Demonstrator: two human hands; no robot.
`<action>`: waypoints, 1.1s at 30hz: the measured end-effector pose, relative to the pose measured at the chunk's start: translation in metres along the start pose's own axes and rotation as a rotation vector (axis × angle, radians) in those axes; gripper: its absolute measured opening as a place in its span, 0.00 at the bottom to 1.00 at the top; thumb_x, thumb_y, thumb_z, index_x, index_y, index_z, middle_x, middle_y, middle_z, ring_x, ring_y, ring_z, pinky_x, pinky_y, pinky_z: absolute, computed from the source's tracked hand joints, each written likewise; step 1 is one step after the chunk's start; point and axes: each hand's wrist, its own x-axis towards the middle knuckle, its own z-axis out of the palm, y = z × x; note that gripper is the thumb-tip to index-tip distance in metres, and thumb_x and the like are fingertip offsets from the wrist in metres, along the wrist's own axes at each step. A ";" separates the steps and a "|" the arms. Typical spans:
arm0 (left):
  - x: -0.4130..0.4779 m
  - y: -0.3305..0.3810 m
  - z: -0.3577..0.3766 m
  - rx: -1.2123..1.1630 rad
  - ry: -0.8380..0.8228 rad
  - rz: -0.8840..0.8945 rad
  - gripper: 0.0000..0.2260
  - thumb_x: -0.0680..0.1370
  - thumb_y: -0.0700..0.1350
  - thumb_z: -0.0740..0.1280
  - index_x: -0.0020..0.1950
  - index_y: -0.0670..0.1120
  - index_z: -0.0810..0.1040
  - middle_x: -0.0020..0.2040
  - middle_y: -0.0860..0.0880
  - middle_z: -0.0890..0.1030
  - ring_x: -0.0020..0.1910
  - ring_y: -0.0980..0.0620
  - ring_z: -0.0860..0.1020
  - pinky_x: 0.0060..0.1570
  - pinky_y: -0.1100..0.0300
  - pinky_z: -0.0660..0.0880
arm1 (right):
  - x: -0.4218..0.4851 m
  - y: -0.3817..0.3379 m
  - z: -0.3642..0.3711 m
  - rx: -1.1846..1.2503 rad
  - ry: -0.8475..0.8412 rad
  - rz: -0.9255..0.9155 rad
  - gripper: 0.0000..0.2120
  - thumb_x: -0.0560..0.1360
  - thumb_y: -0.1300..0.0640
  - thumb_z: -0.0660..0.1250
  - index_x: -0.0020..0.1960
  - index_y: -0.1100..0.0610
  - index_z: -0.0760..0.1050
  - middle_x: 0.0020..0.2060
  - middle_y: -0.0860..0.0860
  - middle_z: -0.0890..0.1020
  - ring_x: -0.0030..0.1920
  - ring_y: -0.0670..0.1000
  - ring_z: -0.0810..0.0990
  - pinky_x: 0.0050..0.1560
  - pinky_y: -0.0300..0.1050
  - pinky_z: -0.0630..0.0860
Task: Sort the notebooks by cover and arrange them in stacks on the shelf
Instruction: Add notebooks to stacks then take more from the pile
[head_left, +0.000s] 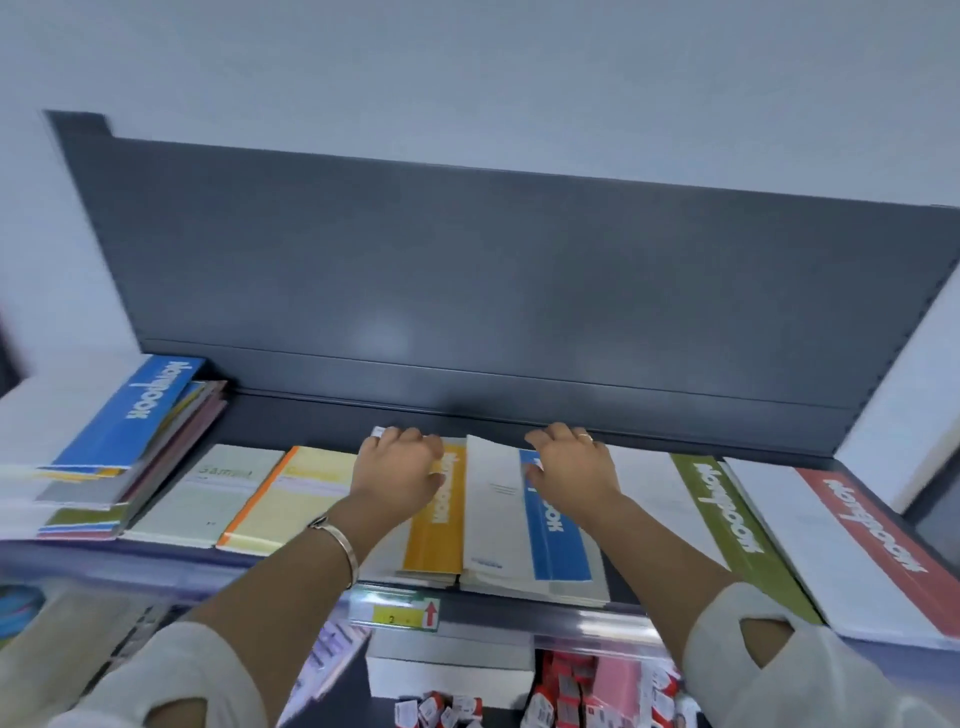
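Yellow-band notebook (435, 512): lies flat on the shelf, middle of the row, topping a short stack; the word "Notebook" runs along its yellow stripe.
Blue-band notebook (550, 525): lies flat just to the right of the yellow one, edges touching, also on a short stack; its white cover (493, 499) is lifted slightly at the far end.
Left hand (400, 470): palm down on the far end of the yellow-band notebook, fingers (415, 439) curled over its far edge and held together; whether they grip the cover cannot be told.
Right hand (571, 467): palm down on the far end of the blue-band notebook, fingers slightly spread, thumb (535, 475) resting on the blue stripe; a ring shows on one finger.
Bracelet (340, 545): thin metal band on the left wrist.
Sleeves (779, 670): pale, loose, with cut-outs near the elbows.
Row to the left: a pale green notebook (208, 493) and a cream notebook with an orange spine (293, 499), side by side, flat.
Far left: a tall, uneven pile (109, 462) of mixed notebooks, a blue-band one tilted on top.
Row to the right: a green-band notebook (727, 514), then a red-band notebook (872, 525), both flat.
Shelf (322, 421): dark grey metal with a tall back panel (467, 270).
Shelf edge: a price label (400, 616), yellow with a red arrow.
Below: small red and white boxes (566, 691), blurred.
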 end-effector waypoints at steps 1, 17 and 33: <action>-0.006 -0.013 -0.005 0.024 0.012 -0.029 0.16 0.79 0.53 0.59 0.67 0.53 0.69 0.67 0.51 0.71 0.68 0.48 0.66 0.65 0.53 0.62 | 0.006 -0.013 0.000 0.009 0.021 -0.032 0.20 0.80 0.47 0.56 0.70 0.51 0.65 0.66 0.53 0.71 0.67 0.56 0.68 0.64 0.51 0.67; -0.099 -0.261 -0.038 -0.025 0.088 -0.533 0.16 0.78 0.51 0.60 0.66 0.53 0.69 0.62 0.51 0.75 0.62 0.48 0.71 0.60 0.53 0.66 | 0.080 -0.280 -0.001 0.139 0.097 -0.532 0.15 0.79 0.50 0.58 0.64 0.51 0.72 0.60 0.52 0.76 0.61 0.56 0.73 0.59 0.49 0.70; -0.058 -0.429 -0.021 0.023 -0.228 -0.252 0.26 0.81 0.56 0.52 0.78 0.53 0.51 0.79 0.53 0.50 0.78 0.49 0.46 0.74 0.46 0.46 | 0.133 -0.446 0.026 0.575 -0.282 -0.118 0.16 0.80 0.54 0.60 0.65 0.59 0.69 0.63 0.56 0.74 0.60 0.55 0.75 0.58 0.48 0.76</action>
